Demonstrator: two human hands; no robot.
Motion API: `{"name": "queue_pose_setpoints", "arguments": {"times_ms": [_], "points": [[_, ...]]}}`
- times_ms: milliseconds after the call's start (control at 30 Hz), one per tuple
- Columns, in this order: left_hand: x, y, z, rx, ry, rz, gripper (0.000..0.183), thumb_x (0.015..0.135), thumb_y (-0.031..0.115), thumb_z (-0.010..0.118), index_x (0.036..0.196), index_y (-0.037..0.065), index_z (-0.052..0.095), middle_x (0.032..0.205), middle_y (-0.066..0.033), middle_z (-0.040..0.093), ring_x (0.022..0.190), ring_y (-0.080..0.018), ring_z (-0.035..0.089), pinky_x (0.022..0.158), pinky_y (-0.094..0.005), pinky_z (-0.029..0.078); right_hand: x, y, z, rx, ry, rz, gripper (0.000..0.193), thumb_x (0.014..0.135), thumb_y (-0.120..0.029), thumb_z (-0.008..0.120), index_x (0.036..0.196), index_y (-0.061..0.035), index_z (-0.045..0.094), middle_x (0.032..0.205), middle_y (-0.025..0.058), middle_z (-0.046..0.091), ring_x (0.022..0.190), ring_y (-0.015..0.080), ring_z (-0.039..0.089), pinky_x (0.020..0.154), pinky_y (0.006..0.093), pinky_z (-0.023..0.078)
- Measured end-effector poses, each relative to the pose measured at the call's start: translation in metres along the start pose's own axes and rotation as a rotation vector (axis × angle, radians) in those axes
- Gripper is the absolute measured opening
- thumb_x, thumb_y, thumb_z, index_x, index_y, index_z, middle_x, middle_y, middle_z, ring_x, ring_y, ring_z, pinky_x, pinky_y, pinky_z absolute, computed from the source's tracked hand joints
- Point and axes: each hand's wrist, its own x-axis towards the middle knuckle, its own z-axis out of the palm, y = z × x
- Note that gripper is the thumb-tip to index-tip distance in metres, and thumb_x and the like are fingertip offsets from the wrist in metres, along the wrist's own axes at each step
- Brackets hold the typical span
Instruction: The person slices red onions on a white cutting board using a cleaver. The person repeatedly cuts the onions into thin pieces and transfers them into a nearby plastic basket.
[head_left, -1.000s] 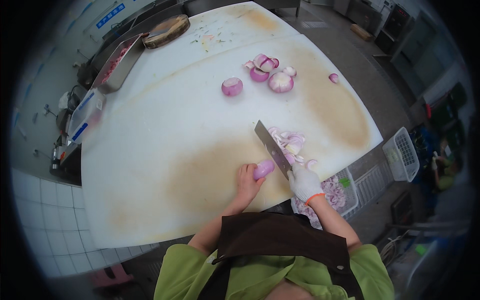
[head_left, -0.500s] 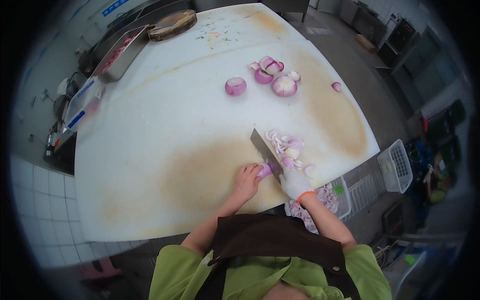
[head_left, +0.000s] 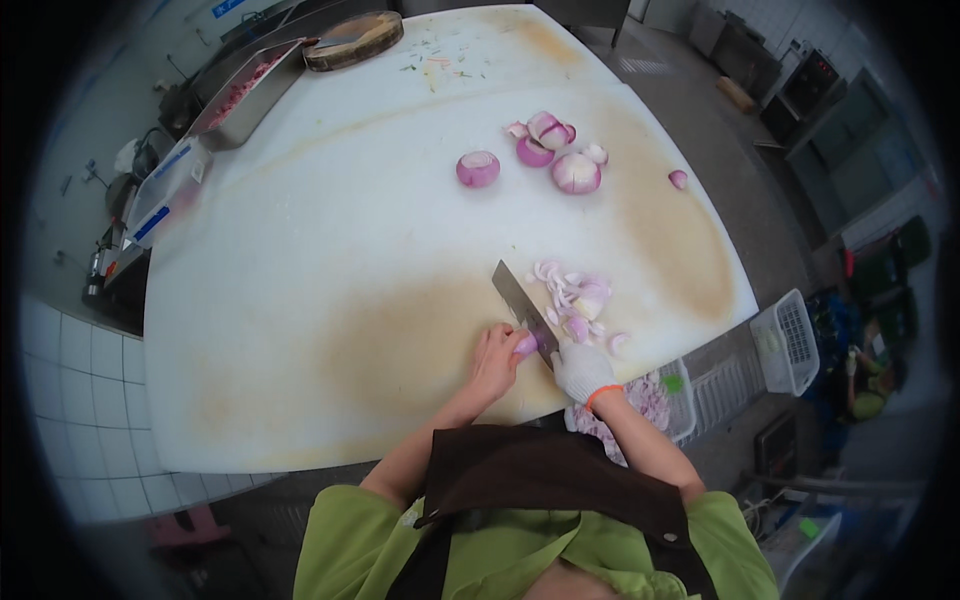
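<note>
Desk point(head_left: 250, 290): broad, white, brown-stained; the dark apron point(head_left: 560, 470) hides part of its near edge.
Basket point(head_left: 686, 405): below that edge, with sliced onion inside; the right forearm point(head_left: 648, 435) covers some of it.
Right hand point(head_left: 584, 370): gloved, closed around the handle of a cleaver point(head_left: 516, 300); the handle is hidden.
Left hand point(head_left: 492, 360): bare, curled over an onion piece point(head_left: 526, 344), gripping it.
Onion piece: on the desk, between left hand and blade, partly covered by fingers; how deep the blade sits cannot be told.
Cut onion point(head_left: 590, 296): loose, right of the blade.
Onions point(head_left: 577, 173): grouped farther off.
Metal tray point(head_left: 262, 108): far left, its red contents too small to identify.
</note>
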Motion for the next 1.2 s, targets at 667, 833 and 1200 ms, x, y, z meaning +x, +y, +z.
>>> {"name": "queue_pose_setpoints", "arguments": {"times_ms": [667, 833, 1200], "points": [[-0.02, -0.007, 0.013, -0.06, 0.305, 0.002, 0.022, 0.07, 0.008, 0.073, 0.088, 0.006, 0.06, 0.09, -0.0085, 0.057, 0.086, -0.0305, 0.054, 0.074, -0.0398, 0.044, -0.013, -0.02, -0.016, -0.069, 0.034, -0.085, 0.023, 0.087, -0.022, 0.049, 0.097, -0.0013, 0.053, 0.071, 0.0218, 0.064, 0.066, 0.0403, 0.063, 0.062, 0.0511, 0.049], [-0.024, -0.009, 0.018, -0.097, 0.339, 0.009, 0.02, 0.071, 0.007, 0.072, 0.088, 0.006, 0.061, 0.091, -0.0093, 0.057, 0.086, -0.0311, 0.054, 0.074, -0.0401, 0.045, -0.008, -0.016, 0.0, -0.118, -0.003, -0.116, 0.021, 0.086, -0.02, 0.049, 0.096, -0.0015, 0.053, 0.07, 0.0223, 0.064, 0.065, 0.0399, 0.063, 0.06, 0.0513, 0.048], [-0.03, -0.013, 0.02, -0.178, 0.364, -0.065, 0.016, 0.072, 0.001, 0.069, 0.086, 0.004, 0.061, 0.09, -0.0104, 0.058, 0.084, -0.0315, 0.057, 0.072, -0.0395, 0.047, -0.007, -0.029, -0.006, -0.125, 0.006, -0.139, 0.019, 0.087, -0.02, 0.049, 0.092, -0.0024, 0.052, 0.069, 0.0232, 0.063, 0.065, 0.0403, 0.063, 0.059, 0.0508, 0.048]]}}
